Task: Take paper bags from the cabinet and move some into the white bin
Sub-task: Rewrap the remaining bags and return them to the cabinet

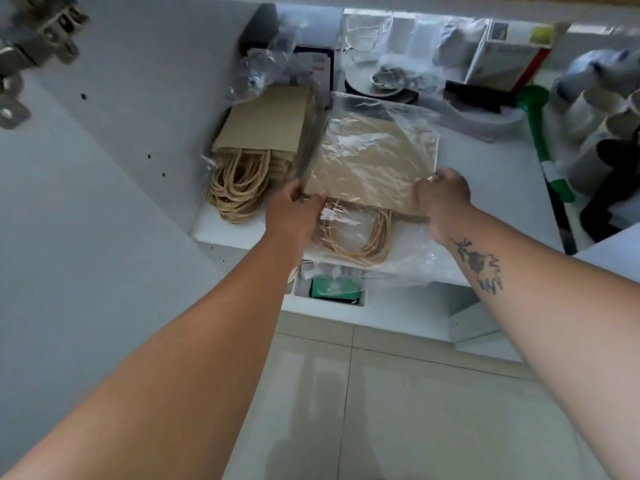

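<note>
Both hands are on the plastic-wrapped stack of flat brown paper bags (pixel 372 164) w/ twine handles, sitting at the white cabinet shelf (pixel 498 188) front edge. Left hand (pixel 294 211) pinches the left corner, right hand (pixel 443 199) the right, prob so the slippery floppy pack stays level. 2nd brown bag bundle (pixel 258 140) lies just left. White bin isn't in view.

On the white cabinet shelf (pixel 485 188), the plastic-wrapped bundle of brown paper bags (pixel 372 164) lies at the near edge between the left hand (pixel 292 216) and right hand (pixel 445 199), with a second stack of brown paper bags with rope handles (pixel 256 140) just left and a green-handled tool (pixel 545 143) right.
</note>
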